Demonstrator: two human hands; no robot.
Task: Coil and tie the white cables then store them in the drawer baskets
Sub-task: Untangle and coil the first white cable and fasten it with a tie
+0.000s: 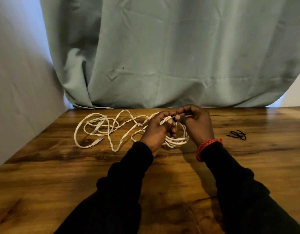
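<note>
White cable coil [177, 141] gripped by left hand [157, 130], right hand [194, 123] pinching black tie [173, 117].

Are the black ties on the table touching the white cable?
Apart. The head view shows the black ties lying right of the right hand, bare wooden table between them and the white cable.

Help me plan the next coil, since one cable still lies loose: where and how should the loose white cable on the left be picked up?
Take the loose white cable at the connector end nearest the person, pinching it with the fingers from above. That end lies free on the wooden table, outside the tangled loops, so it should probably pull out without snagging.
</note>
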